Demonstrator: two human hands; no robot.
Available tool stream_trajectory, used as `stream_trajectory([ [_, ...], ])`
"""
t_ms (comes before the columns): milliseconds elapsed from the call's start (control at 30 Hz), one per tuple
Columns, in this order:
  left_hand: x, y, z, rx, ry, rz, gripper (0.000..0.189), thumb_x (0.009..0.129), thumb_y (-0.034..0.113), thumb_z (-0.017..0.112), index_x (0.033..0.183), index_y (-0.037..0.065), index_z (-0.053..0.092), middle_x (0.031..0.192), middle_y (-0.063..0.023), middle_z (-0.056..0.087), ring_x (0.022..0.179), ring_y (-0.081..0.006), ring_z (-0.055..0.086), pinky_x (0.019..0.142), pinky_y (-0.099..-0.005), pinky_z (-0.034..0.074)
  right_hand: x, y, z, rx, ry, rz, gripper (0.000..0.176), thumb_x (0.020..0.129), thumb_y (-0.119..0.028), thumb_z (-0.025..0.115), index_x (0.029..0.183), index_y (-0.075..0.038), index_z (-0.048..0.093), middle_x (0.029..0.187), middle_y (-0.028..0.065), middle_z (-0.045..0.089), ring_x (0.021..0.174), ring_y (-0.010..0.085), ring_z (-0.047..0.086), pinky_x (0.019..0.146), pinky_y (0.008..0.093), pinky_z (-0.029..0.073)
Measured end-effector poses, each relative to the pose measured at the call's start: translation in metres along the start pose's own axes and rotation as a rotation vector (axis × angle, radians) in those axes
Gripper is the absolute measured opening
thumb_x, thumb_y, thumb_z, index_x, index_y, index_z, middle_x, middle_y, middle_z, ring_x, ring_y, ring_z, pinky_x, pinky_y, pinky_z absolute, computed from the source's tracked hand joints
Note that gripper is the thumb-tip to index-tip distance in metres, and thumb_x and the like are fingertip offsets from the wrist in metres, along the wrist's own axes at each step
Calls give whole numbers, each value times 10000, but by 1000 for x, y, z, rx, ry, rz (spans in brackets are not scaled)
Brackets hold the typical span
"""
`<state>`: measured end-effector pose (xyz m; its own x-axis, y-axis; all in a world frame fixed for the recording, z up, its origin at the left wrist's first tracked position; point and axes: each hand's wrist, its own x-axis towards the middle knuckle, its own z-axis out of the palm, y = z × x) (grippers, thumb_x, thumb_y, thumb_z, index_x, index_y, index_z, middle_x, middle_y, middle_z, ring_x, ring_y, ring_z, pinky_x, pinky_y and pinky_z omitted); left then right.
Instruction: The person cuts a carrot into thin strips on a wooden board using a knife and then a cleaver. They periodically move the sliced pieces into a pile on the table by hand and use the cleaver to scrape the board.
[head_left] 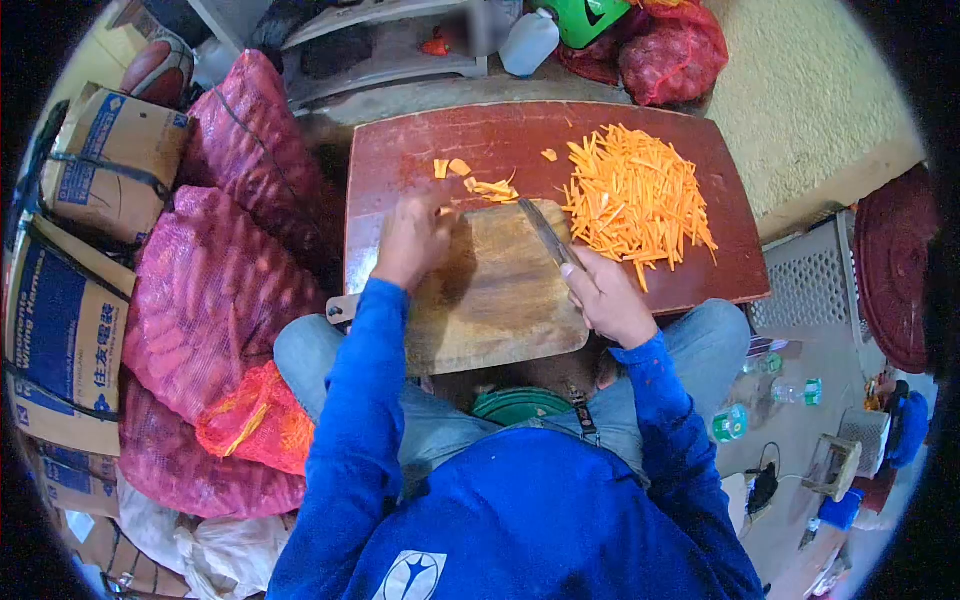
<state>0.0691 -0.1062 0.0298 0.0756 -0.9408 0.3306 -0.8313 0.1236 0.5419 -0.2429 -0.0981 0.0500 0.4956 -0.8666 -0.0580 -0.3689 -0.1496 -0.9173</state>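
Observation:
My right hand is closed around the handle of a knife, whose blade slants up and left over the right edge of the wooden cutting board. Over the board's upper left corner is my left hand, its fingers smeared by motion. Just beyond those fingers, a few orange carrot pieces and some cut carrot strips lie on the red-brown table. To the right of the knife sits a large heap of carrot sticks.
Red mesh sacks and cardboard boxes crowd the left side. Behind the red-brown table stand a white jug and another red mesh sack. Plastic bottles lie on the floor at right.

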Motion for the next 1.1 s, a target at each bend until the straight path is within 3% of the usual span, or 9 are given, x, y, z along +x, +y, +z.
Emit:
stream_trajectory([
  [100,44,-23,13,84,3,-3,205,838,158,779,1002,37,761,984,-230,739,957,-452,705,844,-535,558,-1,-5,-6,89,-11,138,243,1064,-206,557,1097,27,617,747,147,562,711,262,557,709,439,492],
  [167,66,-44,30,124,34,-4,218,838,169,787,1019,49,770,1005,-240,746,985,-454,710,861,-538,562,-1,-1,-6,84,9,100,247,1064,-208,556,1095,30,619,749,149,566,712,267,564,711,443,494],
  [233,82,-51,38,273,-65,-207,279,824,206,808,1063,65,777,1042,-250,753,1026,-446,716,892,-538,571,-1,2,-7,73,29,69,252,1064,-210,556,1092,32,621,751,151,570,713,272,571,712,447,496],
  [467,94,-85,74,194,88,-200,257,809,140,690,1028,67,802,1003,-253,754,996,-446,725,893,-536,578,-3,1,-4,68,43,33,274,1062,-222,559,1124,35,630,792,216,613,742,337,613,736,457,509],
  [700,63,-35,33,13,125,-138,277,819,75,669,1064,53,798,952,-263,750,934,-427,737,850,-502,577,-3,0,-3,13,29,20,301,1056,-218,554,1201,33,634,944,307,674,906,478,675,813,501,526],
  [833,5,-11,50,-293,268,66,375,826,11,661,1180,53,777,900,-221,754,724,-303,705,712,-420,562,-4,-7,-1,-35,33,-30,299,1050,-220,552,1196,27,634,953,324,676,955,525,663,823,526,526],
  [900,-40,35,37,-342,49,-258,385,837,16,682,1212,43,761,896,-195,748,745,-264,677,716,-413,552,-2,-7,0,-52,20,-32,295,1049,-220,552,1188,28,633,948,327,675,951,533,660,818,533,527],
  [967,-71,61,43,-381,-63,-401,348,843,27,703,1189,27,738,930,-183,739,856,-309,689,827,-455,531,-1,-8,2,-70,7,-34,292,1048,-220,553,1180,28,631,942,331,675,948,542,658,813,540,528],
  [1100,-100,81,53,-208,84,-116,298,858,63,723,1154,31,722,968,-166,718,949,-350,667,906,-505,464,1,-6,6,-139,7,-78,285,1048,-227,561,1145,32,630,920,330,667,914,547,653,786,544,528],
])
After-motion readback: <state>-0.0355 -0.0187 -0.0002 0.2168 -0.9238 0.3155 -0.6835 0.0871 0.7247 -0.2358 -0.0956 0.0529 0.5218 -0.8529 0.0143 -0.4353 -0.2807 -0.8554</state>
